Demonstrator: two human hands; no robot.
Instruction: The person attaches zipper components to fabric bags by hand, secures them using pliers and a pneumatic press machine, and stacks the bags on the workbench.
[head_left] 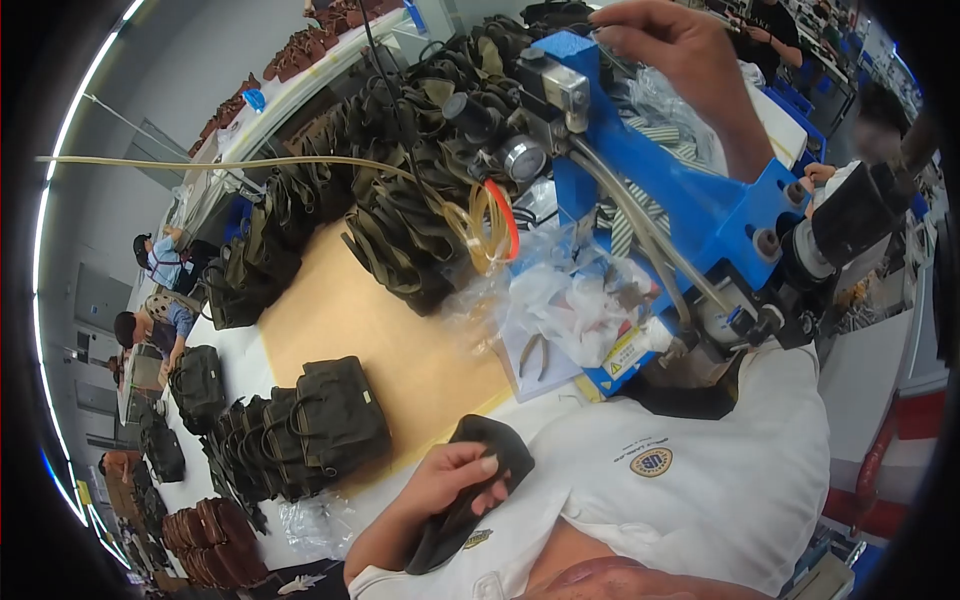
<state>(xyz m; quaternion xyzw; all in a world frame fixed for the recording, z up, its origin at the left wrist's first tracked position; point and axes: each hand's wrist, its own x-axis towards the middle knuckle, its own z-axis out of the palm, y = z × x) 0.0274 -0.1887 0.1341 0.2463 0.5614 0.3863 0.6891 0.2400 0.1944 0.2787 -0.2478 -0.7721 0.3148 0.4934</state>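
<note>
My left hand (455,478) is closed on a dark olive fabric bag (478,510), which is folded and held against my white shirt. The bag's lower part lies along my forearm. Higher up, my right hand (680,55) is raised behind the blue press machine (650,170), its fingertips curled together near the machine's top. A tiny dark spot shows at those fingertips, too small to name. The machine carries a pressure gauge (523,158) and hoses. Its lower working end is partly hidden by clear plastic bags (575,310).
Dark olive bags (400,250) are heaped along the table's back. A row of finished-looking dark handbags (310,430) stands at left, brown bags (212,540) beyond. Pliers (540,358) lie on white paper by the machine. Other people work at left and upper right.
</note>
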